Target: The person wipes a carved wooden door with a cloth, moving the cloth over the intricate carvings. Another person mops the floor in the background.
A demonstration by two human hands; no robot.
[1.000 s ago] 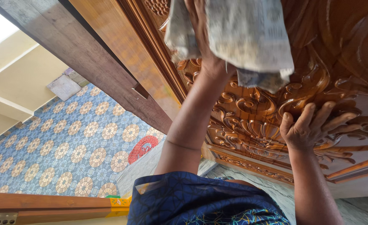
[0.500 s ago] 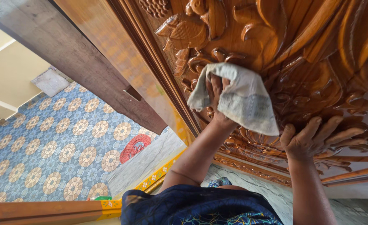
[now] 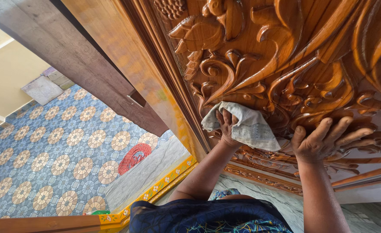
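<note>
1. Carved wooden door panel [image 3: 285, 56] fills the frame from 12 to 3 o'clock, glossy and orange-brown, with leaf and scroll relief; more of its upper carving shows bare now than a second ago, when the cloth covered the top of it.
2. Patterned tile floor [image 3: 56, 146] lies at 8 to 9 o'clock, with a red mat [image 3: 134, 156] near the middle and a yellow painted threshold strip [image 3: 156, 190] running toward 7 o'clock.
3. Your right hand [image 3: 326, 140] lies flat on the lower scrollwork at 4 o'clock, fingers spread wide, holding nothing; it has kept the same spot throughout, so I judge it a brace.
4. Your left hand [image 3: 225, 125] is just below centre, fingers closed around the cloth.
5. Your grey-white cloth [image 3: 250, 127] is bunched and pressed against the carving just left of the right hand. It has come down from the top of the panel to the lower scrolls, so the wiping seems to run downward, with the bottom border not yet reached.
</note>
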